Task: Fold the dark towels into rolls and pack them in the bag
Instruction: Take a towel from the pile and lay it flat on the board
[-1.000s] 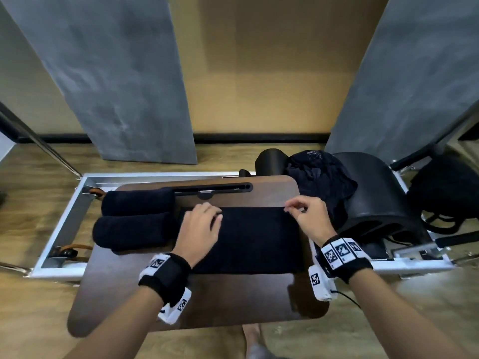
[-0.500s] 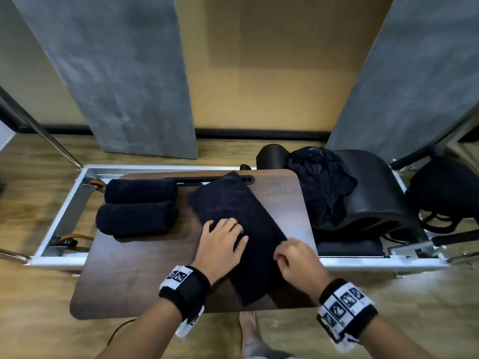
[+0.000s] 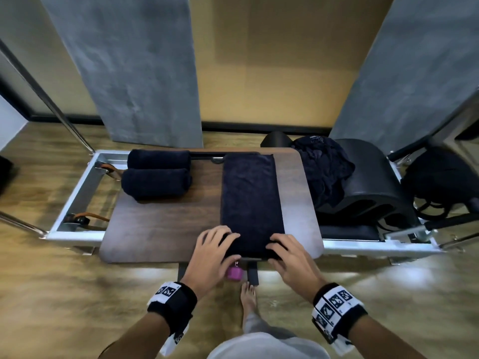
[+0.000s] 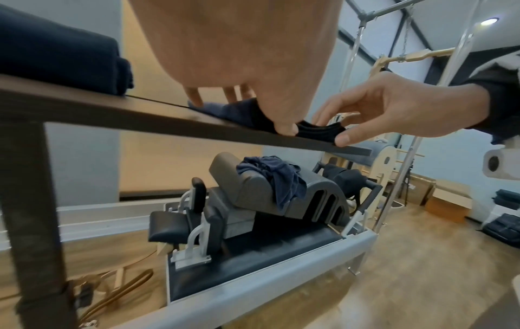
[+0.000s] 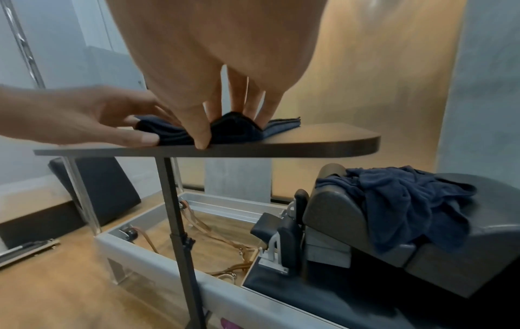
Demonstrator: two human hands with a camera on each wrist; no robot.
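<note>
**Third towel: roll starting at the near edge**

A folded towel lies lengthwise on the counter, running from 12 to 6 o'clock. Left hand and right hand each pinch its near end in a narrow grip, thumbs at the counter edge. Two finished rolls sit at 10 o'clock. Next, I judge: roll evenly away, keeping both sides level.
</note>
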